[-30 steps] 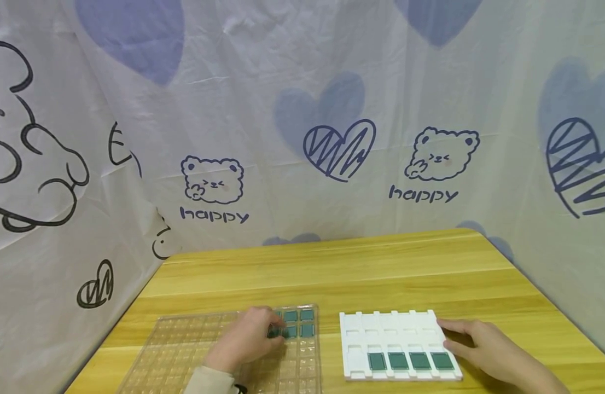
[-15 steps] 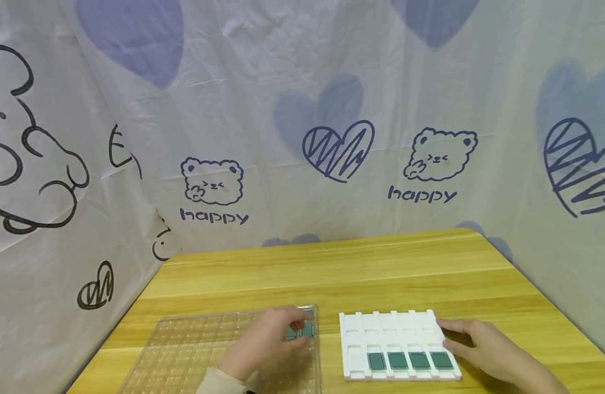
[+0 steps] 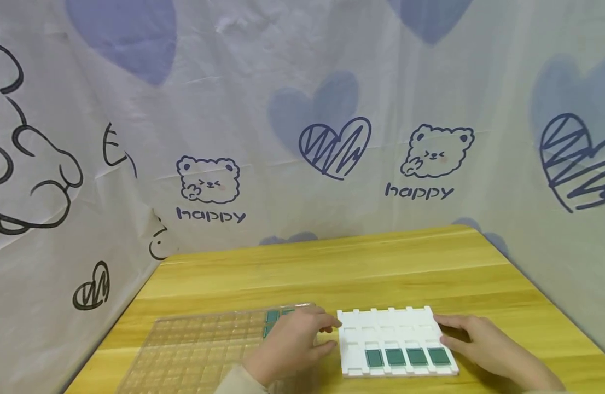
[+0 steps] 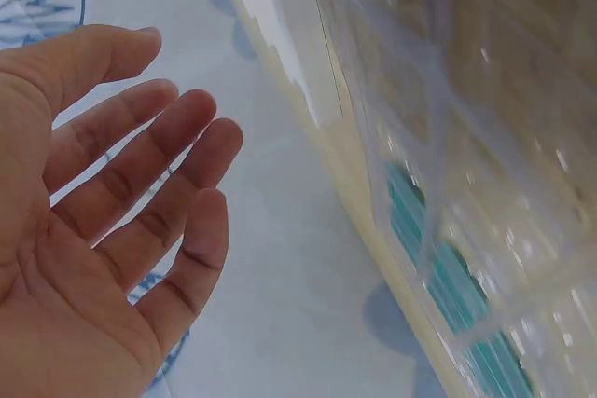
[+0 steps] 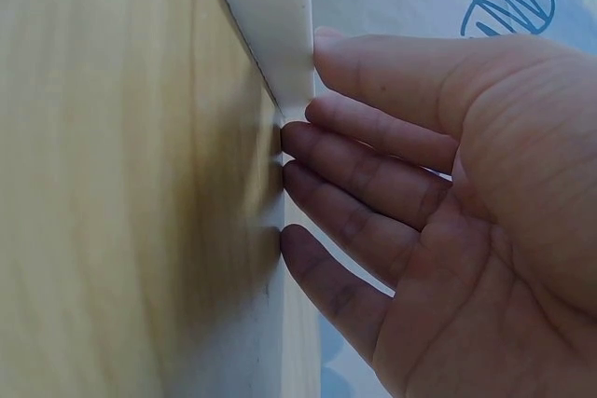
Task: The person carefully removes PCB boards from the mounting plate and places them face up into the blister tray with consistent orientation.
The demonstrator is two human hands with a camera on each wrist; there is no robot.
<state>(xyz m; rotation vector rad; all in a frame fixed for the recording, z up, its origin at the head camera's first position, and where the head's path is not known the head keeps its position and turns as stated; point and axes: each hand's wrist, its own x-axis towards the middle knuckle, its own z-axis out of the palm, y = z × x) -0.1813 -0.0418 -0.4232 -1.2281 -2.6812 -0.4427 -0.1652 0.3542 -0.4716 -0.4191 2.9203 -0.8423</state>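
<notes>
Printed cloth (image 3: 268, 71) hangs behind a wooden table (image 3: 381, 273). On it, a white tray (image 3: 353, 358) lies just right of the left hand (image 3: 292, 345), four green squares (image 3: 395, 357) in its near row; a clear tray (image 3: 184, 355) extends left from beneath that hand, whose fingers bend loosely, apart from the thumb. The right hand (image 3: 487, 346), fingers extended, touches the white tray's right edge.
</notes>
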